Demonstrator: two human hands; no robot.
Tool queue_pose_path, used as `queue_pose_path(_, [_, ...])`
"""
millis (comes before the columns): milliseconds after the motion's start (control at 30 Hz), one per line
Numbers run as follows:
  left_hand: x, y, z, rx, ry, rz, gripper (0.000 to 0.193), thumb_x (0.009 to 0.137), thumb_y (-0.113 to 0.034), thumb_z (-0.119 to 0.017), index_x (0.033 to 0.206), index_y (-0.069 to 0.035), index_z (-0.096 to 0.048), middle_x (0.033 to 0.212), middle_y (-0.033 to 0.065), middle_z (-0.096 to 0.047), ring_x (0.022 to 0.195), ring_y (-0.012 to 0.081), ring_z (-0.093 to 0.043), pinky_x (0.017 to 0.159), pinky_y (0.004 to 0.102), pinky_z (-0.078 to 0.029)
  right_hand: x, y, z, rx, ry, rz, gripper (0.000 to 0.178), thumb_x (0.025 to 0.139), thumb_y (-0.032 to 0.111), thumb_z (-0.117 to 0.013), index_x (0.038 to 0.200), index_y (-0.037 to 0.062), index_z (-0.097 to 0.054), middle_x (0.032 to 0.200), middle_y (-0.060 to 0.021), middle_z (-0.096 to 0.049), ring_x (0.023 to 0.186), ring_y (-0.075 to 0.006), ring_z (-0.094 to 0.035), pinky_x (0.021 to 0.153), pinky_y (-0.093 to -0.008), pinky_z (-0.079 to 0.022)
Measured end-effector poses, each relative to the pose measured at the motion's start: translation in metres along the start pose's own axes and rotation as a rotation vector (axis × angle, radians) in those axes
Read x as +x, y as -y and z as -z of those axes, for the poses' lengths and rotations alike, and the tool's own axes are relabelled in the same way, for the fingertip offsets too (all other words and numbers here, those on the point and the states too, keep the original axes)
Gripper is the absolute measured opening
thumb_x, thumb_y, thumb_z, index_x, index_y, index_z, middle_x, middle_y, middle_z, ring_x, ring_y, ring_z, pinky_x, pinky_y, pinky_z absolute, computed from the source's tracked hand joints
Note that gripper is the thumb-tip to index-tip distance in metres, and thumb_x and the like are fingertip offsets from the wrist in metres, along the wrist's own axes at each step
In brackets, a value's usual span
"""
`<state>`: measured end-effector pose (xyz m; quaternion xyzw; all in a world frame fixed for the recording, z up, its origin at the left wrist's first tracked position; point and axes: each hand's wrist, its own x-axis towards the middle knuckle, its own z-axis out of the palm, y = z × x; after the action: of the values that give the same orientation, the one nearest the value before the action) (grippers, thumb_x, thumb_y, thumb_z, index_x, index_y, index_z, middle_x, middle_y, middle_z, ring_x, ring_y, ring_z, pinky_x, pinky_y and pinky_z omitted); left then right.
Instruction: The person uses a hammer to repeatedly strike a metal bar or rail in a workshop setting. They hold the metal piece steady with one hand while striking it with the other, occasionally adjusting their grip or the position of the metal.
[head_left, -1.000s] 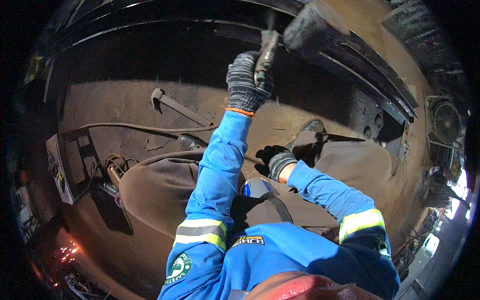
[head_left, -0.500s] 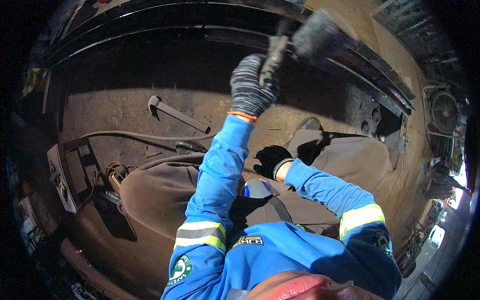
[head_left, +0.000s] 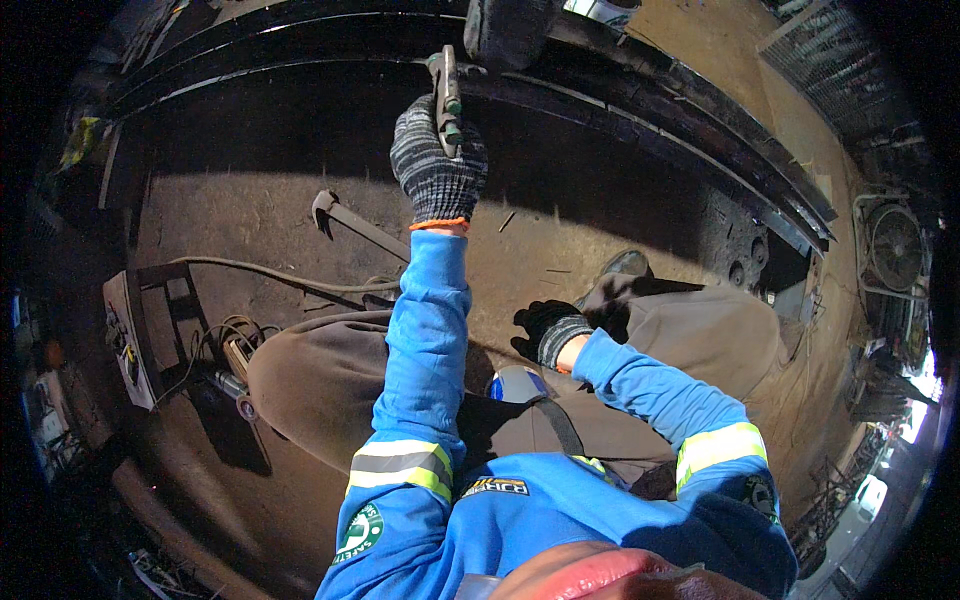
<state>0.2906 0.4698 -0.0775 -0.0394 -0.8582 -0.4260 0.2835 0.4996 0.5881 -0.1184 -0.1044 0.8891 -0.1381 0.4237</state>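
Note:
My left hand (head_left: 440,165), in a grey-and-black knit glove, is raised at the end of a straight arm. Its fingers wrap round a worn metal tool (head_left: 449,105) that looks like locking pliers. Beside the tool's jaws is a dark, box-shaped piece (head_left: 508,32), cut off by the top edge; whether the jaws grip it I cannot tell. My right hand (head_left: 552,332), in a glove with a black palm, hovers above my lap with fingers slightly bent and apart, holding nothing. A hammer (head_left: 362,228) lies on the floor below my left hand, its handle end hidden by my sleeve.
Long dark steel beams (head_left: 640,110) curve across the far side. A hose (head_left: 290,281) runs over the floor at left, near a frame-like metal piece (head_left: 128,340), coiled cables and a grinder-like tool (head_left: 240,400). A fan (head_left: 890,243) stands at far right.
My left hand has swung left with the pliers-like tool, and the dark boxy piece has shifted left too. My right hand has barely moved.

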Motion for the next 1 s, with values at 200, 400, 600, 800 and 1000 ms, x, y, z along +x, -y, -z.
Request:
queue_pose_path(200, [-0.001, -0.010, -0.002, -0.006, 0.128, 0.032, 0.027, 0.064, -0.014, -0.062, 0.089, -0.003, -0.058, 0.081, 0.0172, -0.057, 0.076, 0.0342, -0.056, 0.072, 0.0389, -0.046, -0.004, -0.003, -0.001, -0.013, -0.040, -0.025, 0.042, 0.083, 0.039, -0.046, 0.113, 0.0113, -0.053, 0.111, -0.0148, -0.055, 0.104, -0.0314, -0.051, 0.089, -0.0414, -0.039])
queue_pose_path(400, [0.003, -0.022, -0.002, -0.061, 0.248, 0.080, 0.030, 0.059, -0.012, -0.066, 0.087, -0.004, -0.058, 0.080, 0.0157, -0.058, 0.076, 0.0336, -0.057, 0.070, 0.0379, -0.047, -0.005, -0.011, -0.008, 0.005, -0.147, 0.028, 0.040, 0.080, 0.038, -0.050, 0.106, 0.0086, -0.057, 0.103, -0.0154, -0.059, 0.096, -0.0310, -0.054, 0.085, -0.0398, -0.042])
queue_pose_path(600, [-0.006, -0.032, -0.012, -0.273, 0.359, -0.033, 0.026, 0.061, -0.006, -0.066, 0.085, 0.000, -0.057, 0.077, 0.0130, -0.060, 0.069, 0.0224, -0.059, 0.065, 0.0304, -0.047, -0.006, -0.010, -0.002, 0.007, -0.112, 0.029, 0.039, 0.079, 0.038, -0.050, 0.104, 0.0091, -0.059, 0.101, -0.0158, -0.059, 0.094, -0.0308, -0.056, 0.082, -0.0403, -0.044])
queue_pose_path(800, [-0.005, -0.021, -0.020, -0.203, 0.309, 0.063, 0.025, 0.058, -0.012, -0.064, 0.081, -0.004, -0.058, 0.076, 0.0157, -0.058, 0.073, 0.0354, -0.056, 0.068, 0.0387, -0.047, -0.006, -0.008, 0.001, 0.000, -0.111, -0.002, 0.040, 0.080, 0.038, -0.050, 0.106, 0.0093, -0.058, 0.102, -0.0168, -0.059, 0.093, -0.0311, -0.056, 0.082, -0.0406, -0.044])
queue_pose_path(1000, [0.017, 0.004, 0.013, 0.074, 0.178, 0.145, 0.029, 0.061, -0.013, -0.066, 0.087, -0.004, -0.058, 0.081, 0.0150, -0.057, 0.077, 0.0328, -0.057, 0.072, 0.0384, -0.046, -0.001, -0.009, -0.008, -0.034, -0.069, 0.024, 0.044, 0.081, 0.040, -0.047, 0.115, 0.0122, -0.052, 0.108, -0.0153, -0.055, 0.099, -0.0322, -0.053, 0.084, -0.0428, -0.042])
